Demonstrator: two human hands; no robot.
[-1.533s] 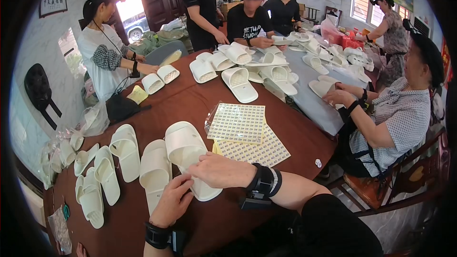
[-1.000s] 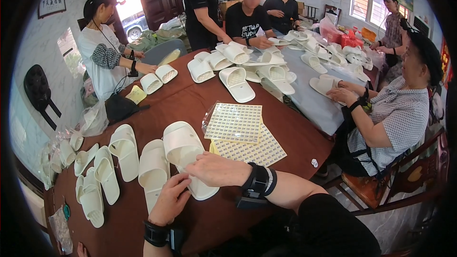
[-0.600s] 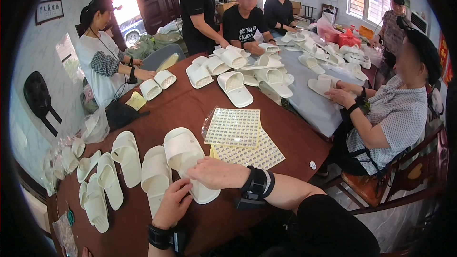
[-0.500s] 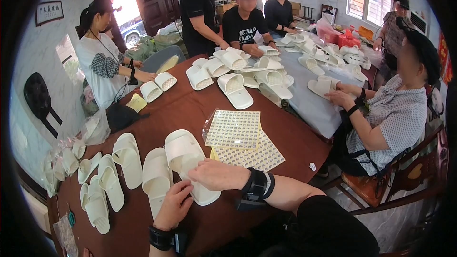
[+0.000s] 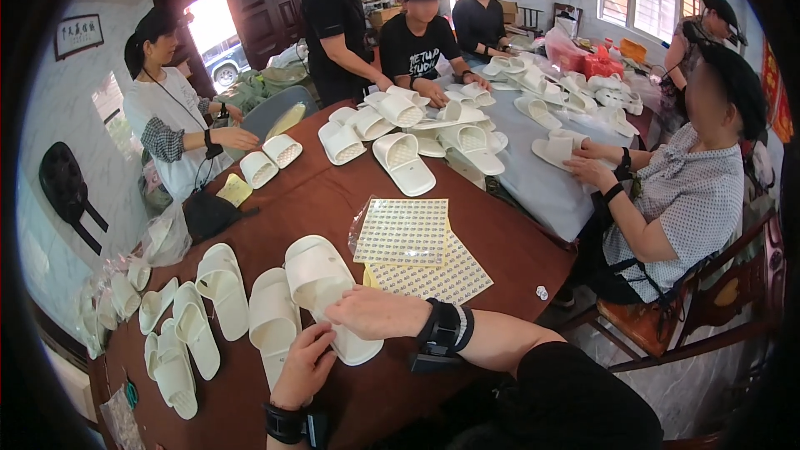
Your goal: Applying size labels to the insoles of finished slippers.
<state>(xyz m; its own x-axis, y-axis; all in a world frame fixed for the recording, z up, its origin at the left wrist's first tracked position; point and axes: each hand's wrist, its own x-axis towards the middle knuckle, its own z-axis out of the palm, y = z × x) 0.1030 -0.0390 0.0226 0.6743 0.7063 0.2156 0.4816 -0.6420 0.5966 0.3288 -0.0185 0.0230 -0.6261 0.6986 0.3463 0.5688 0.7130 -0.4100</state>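
In front of me on the brown-covered table lies a white slipper (image 5: pixel 319 264), its toe strap pointing away. My right hand (image 5: pixel 379 312) is over its heel half with the fingers bent together. Whatever those fingers pinch is hidden. At the slipper's left edge my left hand (image 5: pixel 305 367) has its fingers curled against the sole, thumb close to the right fingertips. A second white slipper (image 5: pixel 273 317) lies just to the left, partly behind my left hand. Beyond my right hand, a sheet of small printed stickers (image 5: pixel 406 229) overlaps another sticker sheet (image 5: pixel 450 271).
Several white slippers (image 5: pixel 222 290) lie in a row at the left. More white slippers (image 5: pixel 400 158) are heaped at the far edge. A seated person (image 5: pixel 667 192) handles slippers at the grey-covered table (image 5: pixel 533 171) to the right. Several other people work farther back.
The view has shifted slightly. My hands keep nearly the same pose on the slipper. At the far left, a person's head has lifted, and the person at the far right back has bent forward.
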